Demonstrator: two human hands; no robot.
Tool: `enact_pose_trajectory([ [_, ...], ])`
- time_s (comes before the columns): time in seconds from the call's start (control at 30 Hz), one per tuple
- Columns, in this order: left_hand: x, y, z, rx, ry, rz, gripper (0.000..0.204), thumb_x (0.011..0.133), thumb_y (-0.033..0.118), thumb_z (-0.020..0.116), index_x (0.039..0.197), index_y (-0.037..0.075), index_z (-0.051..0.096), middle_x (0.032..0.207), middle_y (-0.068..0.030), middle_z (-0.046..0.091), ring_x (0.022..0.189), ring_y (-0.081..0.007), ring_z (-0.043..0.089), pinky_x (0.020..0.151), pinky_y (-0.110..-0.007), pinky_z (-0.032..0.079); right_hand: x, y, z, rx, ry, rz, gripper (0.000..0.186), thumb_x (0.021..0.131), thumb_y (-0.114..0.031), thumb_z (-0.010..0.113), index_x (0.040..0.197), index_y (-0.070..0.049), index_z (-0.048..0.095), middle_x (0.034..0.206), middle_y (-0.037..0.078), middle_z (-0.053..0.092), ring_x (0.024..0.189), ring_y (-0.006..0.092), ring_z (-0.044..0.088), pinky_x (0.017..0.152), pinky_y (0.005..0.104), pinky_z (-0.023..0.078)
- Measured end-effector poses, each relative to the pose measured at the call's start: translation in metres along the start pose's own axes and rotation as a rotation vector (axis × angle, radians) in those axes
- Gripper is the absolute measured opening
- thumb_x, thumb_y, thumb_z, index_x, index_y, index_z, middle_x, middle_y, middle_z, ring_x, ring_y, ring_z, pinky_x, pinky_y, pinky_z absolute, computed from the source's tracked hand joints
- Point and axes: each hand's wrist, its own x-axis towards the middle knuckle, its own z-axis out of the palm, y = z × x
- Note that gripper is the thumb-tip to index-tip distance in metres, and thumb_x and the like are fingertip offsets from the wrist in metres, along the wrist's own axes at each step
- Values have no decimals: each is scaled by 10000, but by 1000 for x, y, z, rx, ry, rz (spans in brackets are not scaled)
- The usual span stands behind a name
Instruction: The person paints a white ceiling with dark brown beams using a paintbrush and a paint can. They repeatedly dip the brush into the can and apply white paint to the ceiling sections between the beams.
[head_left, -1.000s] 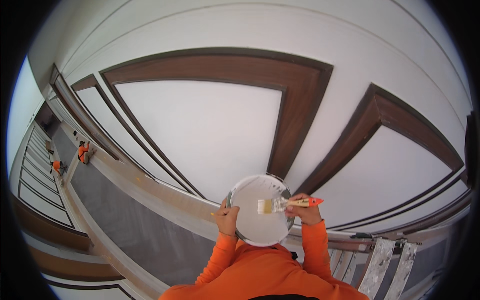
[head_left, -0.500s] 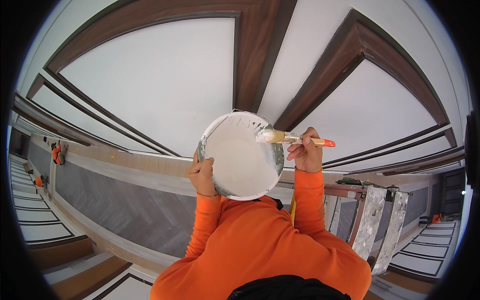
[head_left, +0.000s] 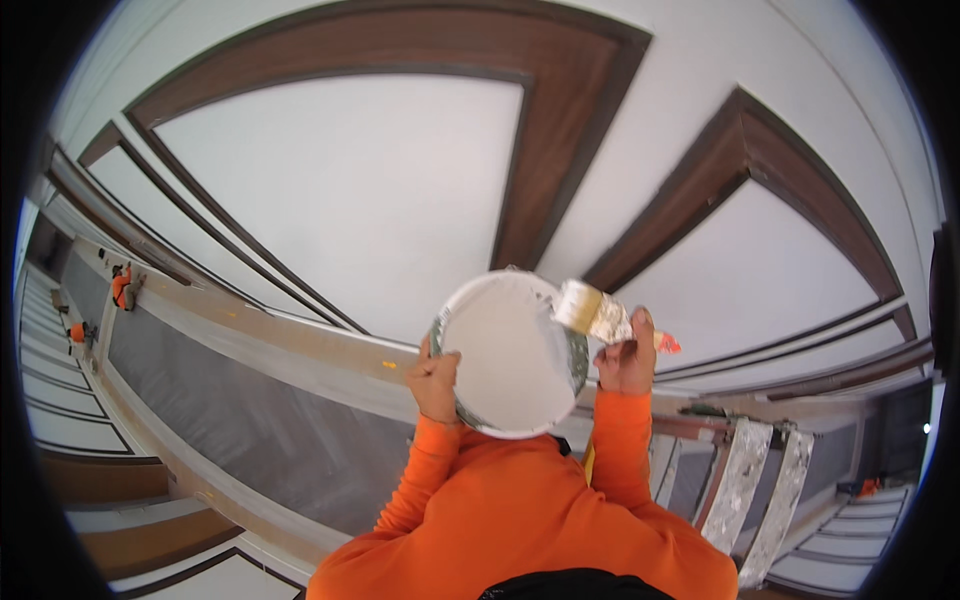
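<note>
My left hand (head_left: 436,382) grips the left rim of a round bucket (head_left: 579,368), its thumb over the edge and its other fingers hidden behind the wall. Off-white paint (head_left: 508,350) is inside, and some is smeared along the inner wall. In my right hand (head_left: 628,362) is a flat paintbrush (head_left: 606,318), gripped near its red-orange handle. The broad bristles point left, coated white at the tip, and overlap the bucket's upper right rim. Whether they touch that rim I cannot tell.
In front stands a white wall (head_left: 340,190) with dark brown wood mouldings (head_left: 565,120). A paint-spattered ladder or scaffold (head_left: 738,480) is at my right. Grey flooring (head_left: 240,410) runs left, where two people in orange (head_left: 123,288) work far off.
The paintbrush has turned so its broad face shows, with its bristles now over the bucket's right rim. Bucket and hands appear lower and farther right as the view shifts.
</note>
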Motion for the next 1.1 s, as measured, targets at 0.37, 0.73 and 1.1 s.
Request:
enact_pose_trajectory([
  [0.37, 1, 9, 7, -9, -53, -54, 281, 791, -1, 657, 548, -93, 551, 1254, -166, 681, 772, -124, 587, 667, -263, 435, 0, 4, -1, -134, -113, -104, 221, 1010, -239, 600, 902, -69, 510, 621, 142, 669, 404, 211, 605, 442, 376, 596],
  [0.73, -3, 1, 10, -184, 13, -140, 191, 794, 26, 642, 639, -86, 630, 929, -86, 671, 680, -82, 495, 626, -239, 382, 5, -14, -20, 66, -723, -104, 175, 896, -39, 700, 1015, 18, 586, 994, 249, 647, 805, 338, 729, 548, 422, 672],
  [1.1, 4, 25, -6, -154, -18, -146, 357, 796, 22, 666, 509, -50, 465, 1081, -99, 671, 668, -110, 506, 621, -284, 382, 13, -12, -12, -21, -956, -382, 262, 831, 112, 738, 945, -113, 668, 1109, 164, 641, 1159, 392, 627, 973, 534, 586],
])
